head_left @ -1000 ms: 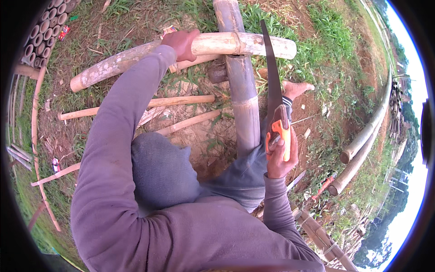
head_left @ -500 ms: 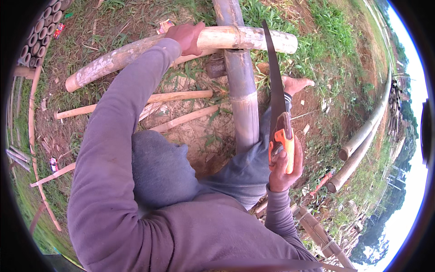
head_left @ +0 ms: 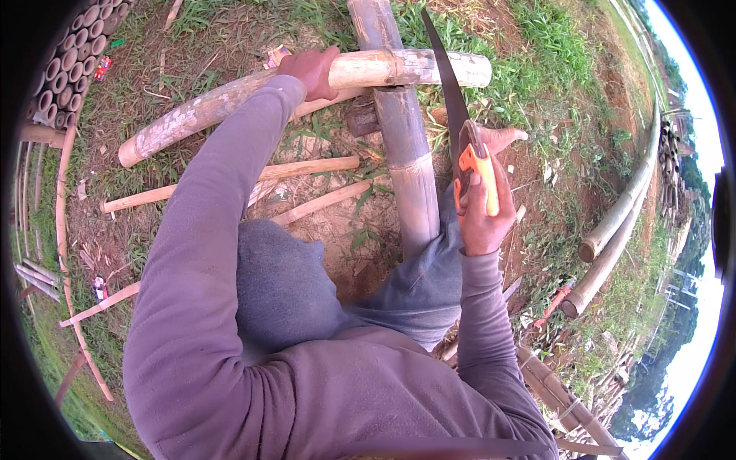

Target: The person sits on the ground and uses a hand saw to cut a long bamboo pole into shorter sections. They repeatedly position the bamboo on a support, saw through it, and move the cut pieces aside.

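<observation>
My left hand [head_left: 310,73] is wrapped over a pale, slightly curved bamboo pole [head_left: 364,70], which lies crosswise on a thicker grey bamboo post [head_left: 406,153]. In my right hand [head_left: 488,218] is a handsaw [head_left: 452,92] with an orange handle and a long dark blade. The blade points away from me and crosses the pole near its right end. Whether its teeth touch the bamboo, I cannot tell. A short stub [head_left: 363,120] sticks out from the left side of the post.
Two thin strips of wood [head_left: 307,167] lie on the sandy ground left of the post. My bare foot [head_left: 502,139] rests right of it. Long bamboo poles [head_left: 606,287] lie at the right, near an orange-handled tool [head_left: 553,305]. Stacked bamboo [head_left: 73,65] stands at the far left.
My right hand has pushed the saw forward, away from me, and its forearm is stretched out further. My left hand remains on the pole. The whole view has shifted slightly.
</observation>
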Available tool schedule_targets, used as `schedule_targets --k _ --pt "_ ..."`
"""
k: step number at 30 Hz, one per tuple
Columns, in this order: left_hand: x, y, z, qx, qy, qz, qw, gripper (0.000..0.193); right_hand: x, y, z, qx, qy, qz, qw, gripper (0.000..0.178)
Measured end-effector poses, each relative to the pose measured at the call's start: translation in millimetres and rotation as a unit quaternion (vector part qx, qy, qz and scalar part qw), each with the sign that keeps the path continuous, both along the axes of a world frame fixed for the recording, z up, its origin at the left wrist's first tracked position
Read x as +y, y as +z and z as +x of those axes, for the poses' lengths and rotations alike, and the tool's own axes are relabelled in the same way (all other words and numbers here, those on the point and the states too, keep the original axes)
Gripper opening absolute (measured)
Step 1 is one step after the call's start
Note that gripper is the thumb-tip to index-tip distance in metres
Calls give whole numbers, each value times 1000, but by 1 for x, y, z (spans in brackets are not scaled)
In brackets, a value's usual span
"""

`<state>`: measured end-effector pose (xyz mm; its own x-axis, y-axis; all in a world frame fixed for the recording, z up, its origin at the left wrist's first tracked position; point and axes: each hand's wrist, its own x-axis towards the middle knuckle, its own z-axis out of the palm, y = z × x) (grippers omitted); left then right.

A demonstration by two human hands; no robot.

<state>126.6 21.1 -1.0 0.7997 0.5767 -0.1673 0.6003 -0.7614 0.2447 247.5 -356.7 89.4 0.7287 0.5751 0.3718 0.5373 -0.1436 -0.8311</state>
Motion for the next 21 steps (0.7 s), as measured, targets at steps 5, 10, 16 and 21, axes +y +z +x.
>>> schedule_targets --k 5,10,16,21 --pt "-3 0 6 -5 -6 8 1000 83 -7 12 -8 106 -26 -17 994 45" --pt "-4 -5 0 -28 -6 16 999 79 11 22 8 78 -20 -45 996 47" --pt "-5 -5 -2 -49 -16 37 998 68 -21 28 -6 76 -17 -72 994 46" --pt "-8 4 8 -1 -5 4 1000 85 83 16 46 165 -22 -23 986 43"
